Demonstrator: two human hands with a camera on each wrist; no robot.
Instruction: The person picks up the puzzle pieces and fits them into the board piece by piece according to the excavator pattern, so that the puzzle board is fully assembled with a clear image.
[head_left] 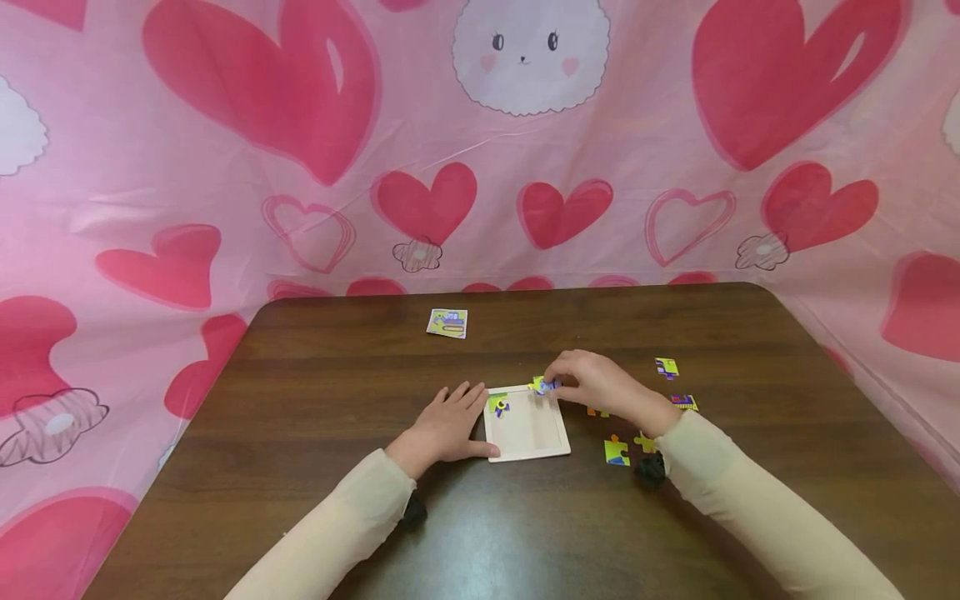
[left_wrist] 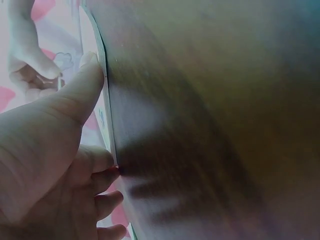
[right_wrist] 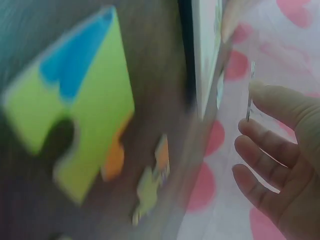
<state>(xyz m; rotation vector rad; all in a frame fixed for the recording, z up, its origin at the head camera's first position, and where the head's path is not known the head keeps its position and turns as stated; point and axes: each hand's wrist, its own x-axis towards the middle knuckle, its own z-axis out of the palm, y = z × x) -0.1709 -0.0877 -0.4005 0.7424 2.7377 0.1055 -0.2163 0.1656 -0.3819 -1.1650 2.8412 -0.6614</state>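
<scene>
A person in cream sleeves works a small jigsaw at a dark wooden table (head_left: 315,392) set against a pink heart-print cloth (head_left: 225,167). The pale wooden puzzle tray (head_left: 527,429) lies near the middle of the table. The left hand (head_left: 448,425) rests against the tray's left edge, fingers laid out straight and thumb along the near corner, steadying it and holding nothing. The right hand (head_left: 592,385) is at the tray's far right corner, its fingertips pinching a blue-and-yellow puzzle piece (head_left: 545,385) just over the rim. One piece (head_left: 498,405) already sits in the tray's far left corner; the rest of the tray is bare wood.

Loose pieces lie to the right of the tray: a yellow-and-blue piece (head_left: 617,452) close by its near right corner, a purple-and-yellow piece (head_left: 666,367) and another (head_left: 683,402) farther right, with a few more partly hidden under the right wrist. A small picture card (head_left: 447,322) lies well beyond the tray, toward the table's far edge.

The step in hand appears to be fitting the second piece into the top row. The next move likely calls for turning the piece so its tabs line up, lowering it flat into the corner and pressing it home while the left hand keeps the tray from sliding.
</scene>
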